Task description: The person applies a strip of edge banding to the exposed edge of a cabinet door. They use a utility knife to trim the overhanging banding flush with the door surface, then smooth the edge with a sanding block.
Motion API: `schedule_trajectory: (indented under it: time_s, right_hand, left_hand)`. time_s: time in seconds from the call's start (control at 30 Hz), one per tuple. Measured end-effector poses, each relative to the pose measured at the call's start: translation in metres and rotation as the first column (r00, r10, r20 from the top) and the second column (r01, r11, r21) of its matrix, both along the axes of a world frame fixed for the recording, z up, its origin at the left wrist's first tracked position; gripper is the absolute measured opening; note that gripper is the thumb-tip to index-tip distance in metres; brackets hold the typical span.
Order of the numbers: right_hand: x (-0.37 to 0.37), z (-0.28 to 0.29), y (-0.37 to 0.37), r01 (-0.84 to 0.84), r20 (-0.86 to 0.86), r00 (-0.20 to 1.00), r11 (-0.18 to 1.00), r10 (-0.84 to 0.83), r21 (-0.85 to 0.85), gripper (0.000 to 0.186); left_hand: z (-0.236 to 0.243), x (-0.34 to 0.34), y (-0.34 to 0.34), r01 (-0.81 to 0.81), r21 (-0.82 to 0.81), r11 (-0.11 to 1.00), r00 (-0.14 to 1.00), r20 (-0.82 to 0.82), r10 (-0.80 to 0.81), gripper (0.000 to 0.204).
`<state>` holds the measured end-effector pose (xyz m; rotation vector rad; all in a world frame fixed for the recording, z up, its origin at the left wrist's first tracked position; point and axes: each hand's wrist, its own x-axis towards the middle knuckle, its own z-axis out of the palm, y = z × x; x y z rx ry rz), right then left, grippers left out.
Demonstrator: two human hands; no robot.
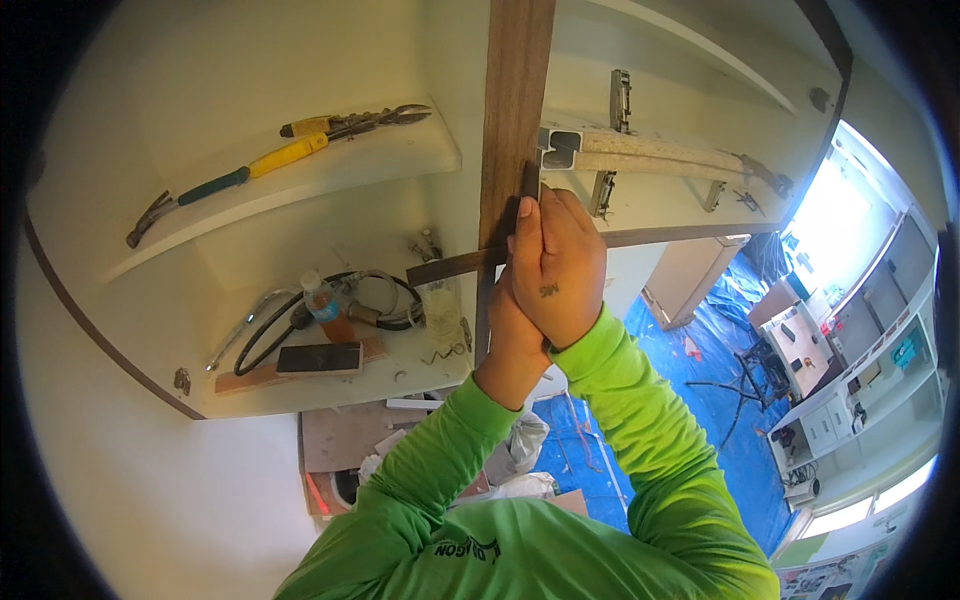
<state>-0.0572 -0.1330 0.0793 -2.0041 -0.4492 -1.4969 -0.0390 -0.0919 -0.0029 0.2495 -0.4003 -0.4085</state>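
Green sleeves (640, 400); slim dark strip (531, 178) clasped by right fingers (566, 206); left hand (512, 312), grip unclear; upright edge (515, 100), twelve o'clock; open floor (690, 390), four.

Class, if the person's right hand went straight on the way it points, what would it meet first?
Probably the silver channel just above the right hand in the picture, though depth there is unclear.

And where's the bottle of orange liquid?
The bottle is left of centre in the head view, in the cabinet's left compartment, just behind the black block.
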Motion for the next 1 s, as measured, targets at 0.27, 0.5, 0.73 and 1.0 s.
schedule_trajectory:
  time_s: [0.27, 0.5, 0.73, 1.0]
  right_hand:
    - [0.007, 0.001, 0.002, 0.016, 0.063, 0.998, 1.000, -0.016, -0.001, 0.017]
    - [0.011, 0.008, 0.002, 0.066, 0.062, 0.996, 0.998, -0.065, -0.018, 0.014]
    - [0.008, 0.009, -0.001, 0.070, 0.022, 0.997, 0.996, -0.069, -0.050, 0.024]
    - [0.003, -0.004, -0.002, 0.021, -0.008, 1.000, 1.000, -0.021, -0.017, 0.030]
  left_hand:
    - [0.003, 0.002, 0.000, -0.056, 0.041, 0.998, 0.997, 0.053, 0.054, 0.038]
    - [0.003, 0.002, -0.004, -0.104, 0.070, 0.992, 0.990, 0.107, 0.096, 0.038]
    - [0.003, -0.001, 0.000, 0.001, 0.028, 1.000, 0.998, 0.061, -0.002, 0.038]
    - [0.000, -0.020, 0.003, -0.060, 0.010, 0.998, 0.994, 0.098, 0.058, 0.042]
